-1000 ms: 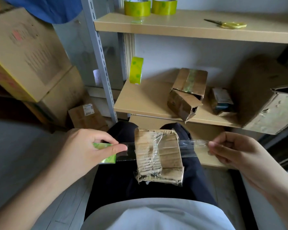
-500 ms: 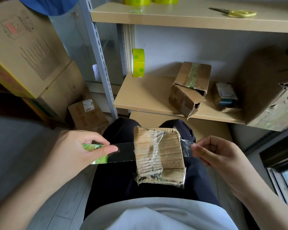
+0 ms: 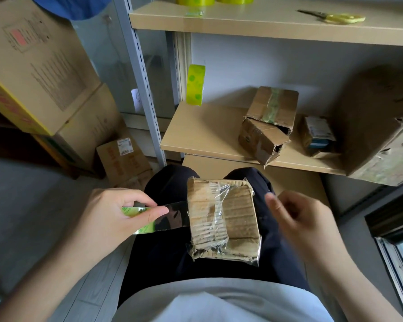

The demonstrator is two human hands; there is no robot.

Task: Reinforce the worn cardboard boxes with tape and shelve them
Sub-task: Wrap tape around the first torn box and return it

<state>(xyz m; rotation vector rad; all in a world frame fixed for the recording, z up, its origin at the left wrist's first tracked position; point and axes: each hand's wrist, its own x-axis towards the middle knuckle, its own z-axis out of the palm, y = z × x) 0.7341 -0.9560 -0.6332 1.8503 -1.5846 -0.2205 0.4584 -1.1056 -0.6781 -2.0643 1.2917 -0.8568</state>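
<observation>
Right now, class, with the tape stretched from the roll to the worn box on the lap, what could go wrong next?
1. The clear strip is still joined to the tape roll in the left hand, and the scissors lie on the top shelf; tearing by hand may crumple it.
2. The right hand seems off the box, which rests loose on the lap and could slide when the strip is pulled.

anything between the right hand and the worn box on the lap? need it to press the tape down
Nothing visible. The right hand hovers just right of the worn box, apart from it, with only dark trousers in the gap. The left hand grips the tape roll on the other side.
</observation>
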